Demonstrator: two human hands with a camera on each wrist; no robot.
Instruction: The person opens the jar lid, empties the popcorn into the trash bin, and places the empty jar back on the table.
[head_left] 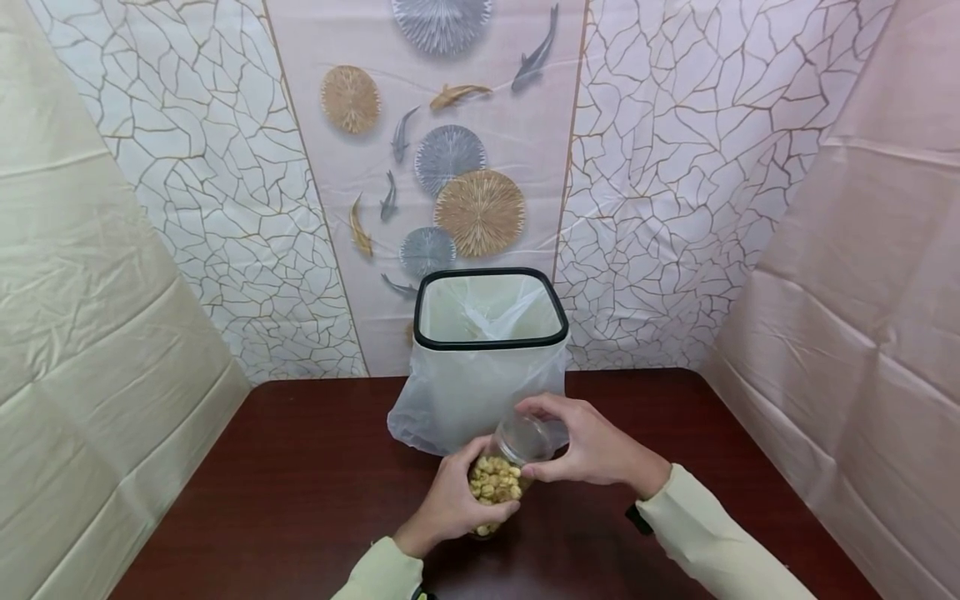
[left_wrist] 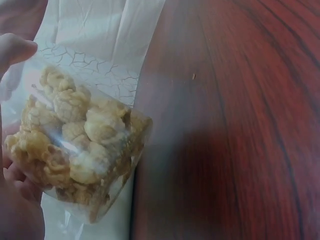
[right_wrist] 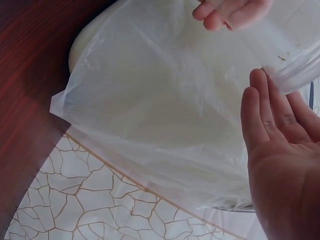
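Yellow popcorn (left_wrist: 75, 135) in a clear jar (head_left: 501, 472), in front of the white bin (head_left: 491, 345) — left hand (head_left: 453, 500) clamped round its body, right hand (head_left: 594, 442) gripping the top end. I'd brace the body, work the top gently — no squeezing.

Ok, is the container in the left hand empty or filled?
Not empty: popcorn-like pieces show through the clear container in the left hand. How full, I cannot tell.

Dk red-brn tbl (head_left: 262, 492) under the grip. Beyond it, wht crackle-print wall (head_left: 675, 208) w/ fish/disc panel (head_left: 480, 208); creased beige cloth (head_left: 832, 358) L & R of grip.
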